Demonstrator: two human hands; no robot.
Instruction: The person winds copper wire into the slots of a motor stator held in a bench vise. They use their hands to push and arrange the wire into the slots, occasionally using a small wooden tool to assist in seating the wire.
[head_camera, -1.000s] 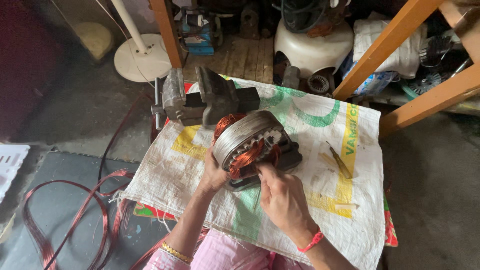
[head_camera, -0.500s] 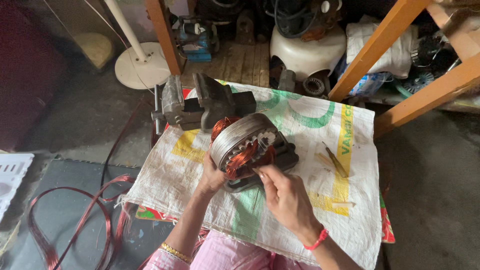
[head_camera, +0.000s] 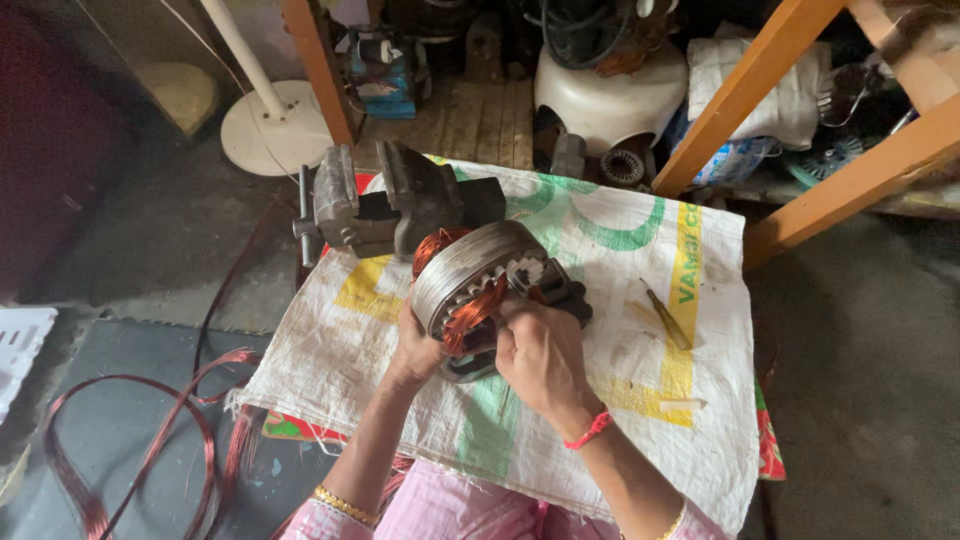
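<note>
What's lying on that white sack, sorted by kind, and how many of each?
Motor stator with copper windings, gripped by the left hand and right hand: 1
Grey bench vise: 1
Yellow-handled tool: 1
Small pale stick: 1
Total on the white sack: 4

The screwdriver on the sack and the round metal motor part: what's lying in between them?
In the head view, only bare woven sack lies between the screwdriver and the motor stator; the right hand rests on the stator's near side.
</note>
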